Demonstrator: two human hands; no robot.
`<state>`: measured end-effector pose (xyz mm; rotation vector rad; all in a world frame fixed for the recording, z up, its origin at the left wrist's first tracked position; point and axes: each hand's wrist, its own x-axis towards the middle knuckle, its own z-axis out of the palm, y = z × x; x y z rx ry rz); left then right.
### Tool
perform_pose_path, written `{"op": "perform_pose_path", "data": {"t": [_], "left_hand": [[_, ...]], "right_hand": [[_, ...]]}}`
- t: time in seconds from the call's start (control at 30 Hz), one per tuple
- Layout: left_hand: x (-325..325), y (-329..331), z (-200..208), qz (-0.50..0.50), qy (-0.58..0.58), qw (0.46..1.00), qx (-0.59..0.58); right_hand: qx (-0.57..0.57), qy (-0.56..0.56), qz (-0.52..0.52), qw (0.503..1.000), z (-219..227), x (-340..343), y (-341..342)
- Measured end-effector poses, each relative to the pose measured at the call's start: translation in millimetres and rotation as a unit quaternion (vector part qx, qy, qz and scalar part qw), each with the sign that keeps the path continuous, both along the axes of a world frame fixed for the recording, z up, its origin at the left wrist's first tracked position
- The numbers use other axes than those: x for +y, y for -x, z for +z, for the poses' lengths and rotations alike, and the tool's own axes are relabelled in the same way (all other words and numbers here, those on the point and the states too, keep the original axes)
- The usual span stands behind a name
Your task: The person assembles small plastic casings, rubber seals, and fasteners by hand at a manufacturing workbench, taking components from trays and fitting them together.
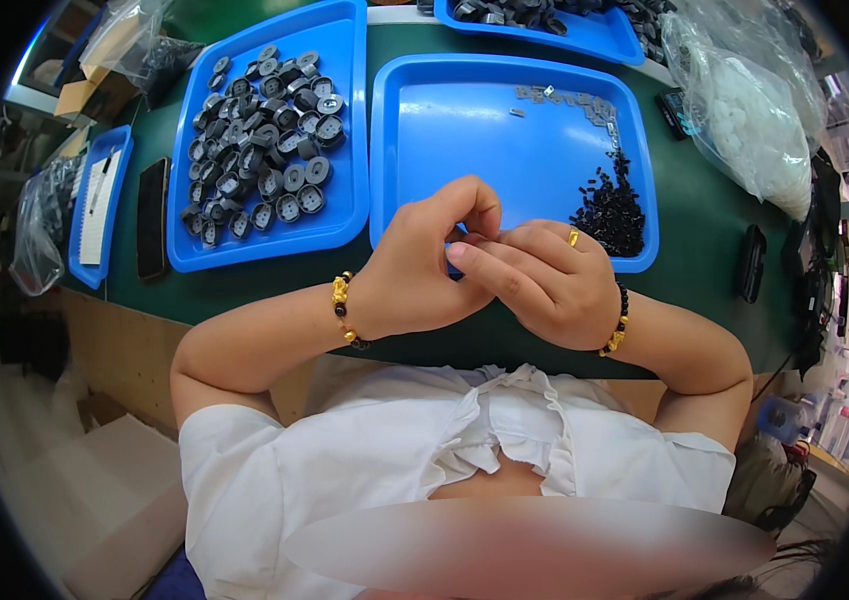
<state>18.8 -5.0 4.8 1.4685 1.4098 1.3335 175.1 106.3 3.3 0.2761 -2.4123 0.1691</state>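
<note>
My left hand (422, 262) and my right hand (547, 283) meet over the near rim of the middle blue tray (464, 130). The fingertips of both hands pinch together at one spot on a small part that the fingers almost wholly hide. My right thumb lies against my left palm. In the tray, a heap of tiny black parts (609, 212) lies just past my right hand, and a few small grey metal pieces (584, 105) sit at its far right corner. A second blue tray (339, 60) to the left holds several round dark grey parts (264, 140).
The trays rest on a green table (704, 230). A black phone (152, 217) and a narrow blue tray with a white sheet (99, 205) lie at the left. A clear bag of white parts (759, 120) and a small black device (752, 262) are at the right. Another blue tray (584, 35) stands behind.
</note>
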Motion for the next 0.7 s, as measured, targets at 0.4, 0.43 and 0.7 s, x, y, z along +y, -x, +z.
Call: {"op": "perform_pose_path", "data": {"t": [0.4, 0.43, 0.7], "left_hand": [[-1, 116, 43, 0.293, -0.032, 0.796, 0.528], [-1, 123, 44, 0.286, -0.029, 0.812, 0.507], [0, 105, 48, 0.16, -0.074, 0.915, 0.363]], "right_hand": [[-0.066, 0.071, -0.232, 0.968, 12, 174, 45], [-0.097, 0.114, -0.272, 0.95, 13, 200, 51], [-0.294, 0.088, -0.361, 0.881, 2, 273, 117]]}}
